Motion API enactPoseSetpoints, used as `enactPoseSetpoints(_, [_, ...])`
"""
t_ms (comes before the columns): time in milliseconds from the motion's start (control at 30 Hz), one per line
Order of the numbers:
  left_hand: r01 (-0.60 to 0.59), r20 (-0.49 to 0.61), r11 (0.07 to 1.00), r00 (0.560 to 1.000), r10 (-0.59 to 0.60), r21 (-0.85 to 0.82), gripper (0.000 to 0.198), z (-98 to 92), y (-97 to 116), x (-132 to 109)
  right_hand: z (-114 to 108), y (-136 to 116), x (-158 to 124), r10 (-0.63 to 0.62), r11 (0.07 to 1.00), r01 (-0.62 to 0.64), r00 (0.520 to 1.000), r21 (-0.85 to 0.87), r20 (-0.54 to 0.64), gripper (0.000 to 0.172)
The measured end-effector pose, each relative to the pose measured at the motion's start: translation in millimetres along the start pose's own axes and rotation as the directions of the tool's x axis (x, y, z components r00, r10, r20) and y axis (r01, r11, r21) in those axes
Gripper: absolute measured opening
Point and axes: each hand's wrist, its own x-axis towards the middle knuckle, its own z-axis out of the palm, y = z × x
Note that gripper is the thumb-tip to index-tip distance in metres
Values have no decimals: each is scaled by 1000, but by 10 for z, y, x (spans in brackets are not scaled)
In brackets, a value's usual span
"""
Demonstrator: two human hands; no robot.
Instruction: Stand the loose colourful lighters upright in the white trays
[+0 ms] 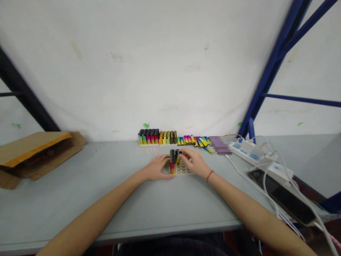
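Observation:
A pale tray (183, 169) with rows of round holes sits on the table before me. Red lighters (172, 168) with dark tops stand upright along its left side. My left hand (157, 168) is wrapped around that left end, thumb along the near edge and fingers behind. Over the tray, my right hand (195, 162) pinches the dark top of a yellow lighter (177, 160), which is upright beside the red ones. Whether this lighter is fully seated in a hole I cannot tell. Part of the tray's right side is hidden by my right hand.
Against the wall stand a filled tray of multicoloured lighters (148, 138) and one of yellowish lighters (167, 138). Loose lighters (193, 140) lie to their right. A power strip (262, 160), white cables and a dark phone (282, 195) are at right; a brown paper bag (39, 149) is left.

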Motion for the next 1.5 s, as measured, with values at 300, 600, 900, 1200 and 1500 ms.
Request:
enactPoseSetpoints(300, [8, -3, 1000, 1000, -8, -9, 83, 5, -9, -4, -8, -1, 12, 40, 996, -41, 999, -83, -5, 31])
enactPoseSetpoints(600, [8, 18, 1000, 1000, -8, 11, 81, -22, 2, -2, -487, 365, 57, 558, 538, -484, 818, -690, -139, 28])
enactPoseSetpoints(900, [16, 14, 1000, 1000, -16, -11, 82, -26, 9, -6, -525, 634, 40, 691, 519, -518, 722, -680, -23, 25])
enactPoseSetpoints(1200, [17, 21, 1000, 1000, -17, 2, 83, -23, 13, 1, -461, 649, 34, 583, 755, -457, 796, -471, 162, 24])
enactPoseSetpoints(1500, [11, 7, 1000, 1000, -11, 0, 82, -10, 3, 1, -334, 585, 61, 483, 860, -494, 869, 128, 108, 11])
